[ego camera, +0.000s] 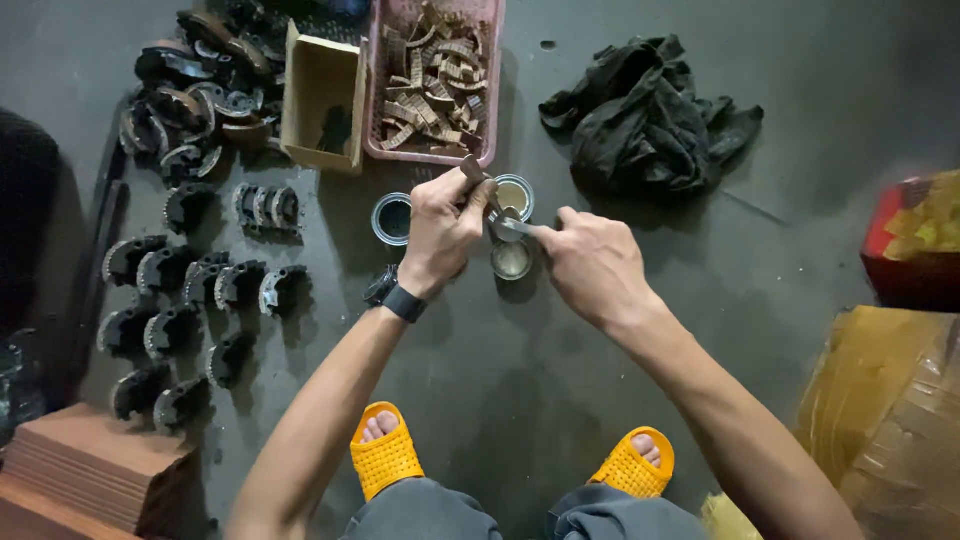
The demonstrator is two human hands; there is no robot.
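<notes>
Two hands (pixel 520 240) over dark floor (pixel 520 380)

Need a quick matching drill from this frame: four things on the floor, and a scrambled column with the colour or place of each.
Things:
1. basket
2. cloth
3. sandals
4. watch

Descriptions:
A. on the left wrist
B. pink, holding brown curved strips
C. black, crumpled on the floor to the right of the basket
D. yellow, on both feet at the bottom edge

Pairs: 1-B, 2-C, 3-D, 4-A
</notes>
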